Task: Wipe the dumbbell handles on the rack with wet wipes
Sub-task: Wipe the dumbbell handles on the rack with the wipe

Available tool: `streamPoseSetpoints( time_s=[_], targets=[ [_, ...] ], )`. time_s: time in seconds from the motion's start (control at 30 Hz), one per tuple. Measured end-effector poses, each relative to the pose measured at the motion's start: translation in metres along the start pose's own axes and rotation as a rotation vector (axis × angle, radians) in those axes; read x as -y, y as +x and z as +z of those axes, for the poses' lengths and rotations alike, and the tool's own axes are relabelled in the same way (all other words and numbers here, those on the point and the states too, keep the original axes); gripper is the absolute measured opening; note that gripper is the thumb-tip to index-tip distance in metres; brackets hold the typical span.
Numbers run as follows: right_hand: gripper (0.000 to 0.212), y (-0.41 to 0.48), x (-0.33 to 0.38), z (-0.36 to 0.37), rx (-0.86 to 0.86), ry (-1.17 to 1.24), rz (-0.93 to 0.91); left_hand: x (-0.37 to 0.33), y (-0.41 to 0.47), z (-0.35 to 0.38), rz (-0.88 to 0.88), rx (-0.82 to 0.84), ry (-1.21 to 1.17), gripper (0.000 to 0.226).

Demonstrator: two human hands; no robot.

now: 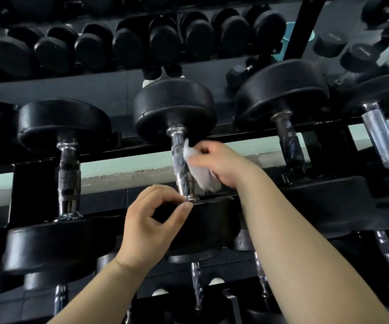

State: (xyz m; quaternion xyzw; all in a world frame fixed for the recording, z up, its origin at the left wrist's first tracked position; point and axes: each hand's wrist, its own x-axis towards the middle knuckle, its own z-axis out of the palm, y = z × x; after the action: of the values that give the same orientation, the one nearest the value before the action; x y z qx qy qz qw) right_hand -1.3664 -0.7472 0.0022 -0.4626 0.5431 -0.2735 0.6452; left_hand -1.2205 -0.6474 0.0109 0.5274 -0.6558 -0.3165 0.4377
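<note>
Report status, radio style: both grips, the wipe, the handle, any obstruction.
Right grip holds wipe against middle handle. Left grip touches near weight, grasp unclear. Nothing blocking.

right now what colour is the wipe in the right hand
White and slightly translucent; the wet wipe in the right hand shows best in the head view.

Faint lettering, perhaps a brand, marks two upper-right dumbbell heads point(361, 51), too blurred to read.
</note>
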Motion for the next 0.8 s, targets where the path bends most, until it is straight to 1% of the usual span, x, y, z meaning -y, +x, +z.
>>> streamPoseSetpoints(
  time_s=[0.07, 0.1, 0.13, 0.2, 0.27, 0.3, 0.37, 0.4, 0.47, 0.5, 0.53, 0.57, 0.6, 0.7, 0.73, 0.8],
  targets=[
    [0.020, -0.017, -0.008, -0.002, 0.111, -0.189, 0.052, 0.001, 0.000, 0.000, -0.002, 0.003, -0.002, 0.010],
    [0.020, -0.020, -0.011, -0.002, 0.111, -0.215, 0.064, 0.002, 0.000, 0.000, 0.000, 0.006, -0.005, 0.011],
    [0.021, -0.019, -0.010, -0.001, 0.074, -0.178, 0.058, 0.002, 0.000, 0.000, 0.000, 0.006, -0.006, 0.011],
    [0.023, -0.007, -0.004, 0.003, -0.062, -0.028, 0.011, 0.002, -0.001, 0.000, 0.006, 0.007, -0.009, 0.011],
    [0.021, 0.007, 0.006, 0.005, -0.178, 0.005, -0.033, 0.002, -0.001, 0.000, 0.004, 0.002, -0.011, 0.010],
    [0.020, 0.011, 0.011, 0.006, -0.200, -0.011, -0.048, 0.002, 0.000, 0.000, 0.003, 0.001, -0.007, 0.010],
    [0.020, 0.010, 0.013, 0.007, -0.172, -0.044, -0.051, 0.002, -0.001, 0.000, -0.004, 0.004, -0.005, 0.010],
    [0.021, 0.005, 0.011, 0.006, -0.128, -0.068, -0.041, 0.001, -0.001, 0.000, -0.008, 0.004, -0.008, 0.010],
    [0.023, -0.011, 0.007, 0.005, -0.019, -0.176, -0.009, 0.002, -0.001, -0.001, -0.009, -0.001, -0.011, 0.011],
    [0.023, -0.016, 0.006, 0.004, 0.014, -0.244, 0.006, 0.002, -0.001, -0.001, -0.006, -0.001, -0.008, 0.012],
    [0.022, -0.018, 0.007, 0.004, 0.010, -0.290, 0.011, 0.002, -0.001, -0.001, -0.001, 0.000, -0.005, 0.013],
    [0.021, -0.017, 0.011, 0.006, -0.032, -0.307, -0.009, 0.003, -0.001, -0.001, 0.004, -0.001, -0.004, 0.013],
    [0.019, -0.012, 0.015, 0.009, -0.109, -0.303, -0.054, 0.003, -0.002, -0.001, 0.008, -0.003, -0.007, 0.013],
    [0.011, 0.008, 0.026, 0.024, -0.398, -0.317, -0.221, 0.003, -0.002, -0.001, 0.002, -0.009, -0.011, 0.013],
    [0.012, 0.010, 0.026, 0.027, -0.435, -0.356, -0.256, 0.004, -0.002, 0.000, 0.000, -0.010, -0.011, 0.013],
    [0.019, 0.005, 0.020, 0.026, -0.391, -0.481, -0.302, 0.005, -0.002, 0.000, 0.006, -0.011, -0.015, 0.013]
  ],
)
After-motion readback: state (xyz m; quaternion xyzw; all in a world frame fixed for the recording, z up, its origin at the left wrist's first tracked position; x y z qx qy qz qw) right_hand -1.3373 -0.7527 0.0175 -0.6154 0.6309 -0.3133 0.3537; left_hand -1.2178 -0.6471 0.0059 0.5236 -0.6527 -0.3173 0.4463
